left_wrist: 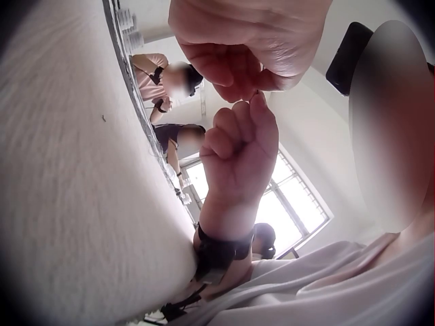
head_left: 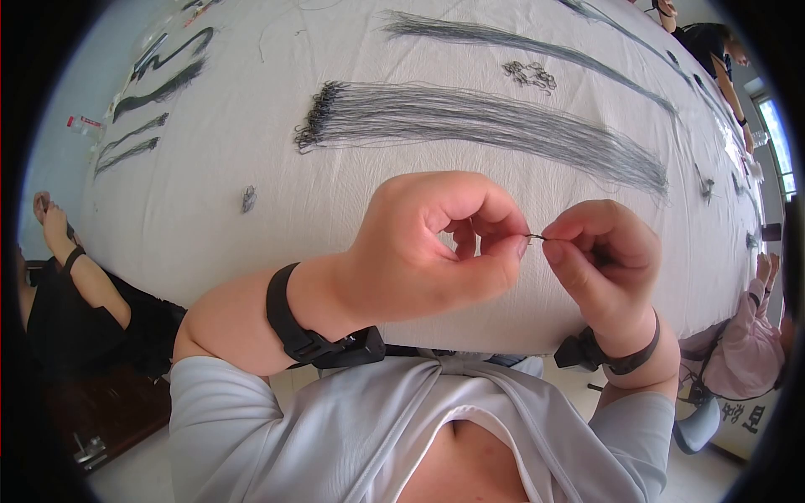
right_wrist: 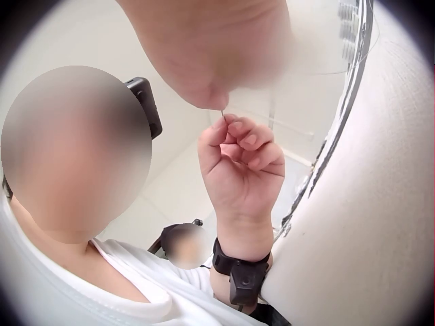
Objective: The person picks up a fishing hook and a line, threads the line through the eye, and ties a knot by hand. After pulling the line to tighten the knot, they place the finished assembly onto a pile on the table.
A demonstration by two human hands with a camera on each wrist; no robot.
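Observation:
Thumb and fingertips of my left hand (head_left: 444, 243) pinch one end of a thin dark strand (head_left: 537, 237). My right hand (head_left: 608, 260) pinches the other end, leaving a short stretch bare between the two sets of fingertips. Both hands are raised above the white cloth in front of the chest. The right wrist view shows the strand (right_wrist: 223, 114) as a fine line between the hands. Beyond the hands lies a wide bundle of long dark strands (head_left: 486, 126), with small black curled ends (head_left: 314, 121) gathered at its left.
A small tangled dark pile (head_left: 530, 76) and a second long bundle (head_left: 520, 40) lie farther back on the cloth-covered table (head_left: 226, 243). Shorter dark bundles (head_left: 159, 90) lie at the left, and a small dark clump (head_left: 248, 199) is nearer. Other people sit around the edges.

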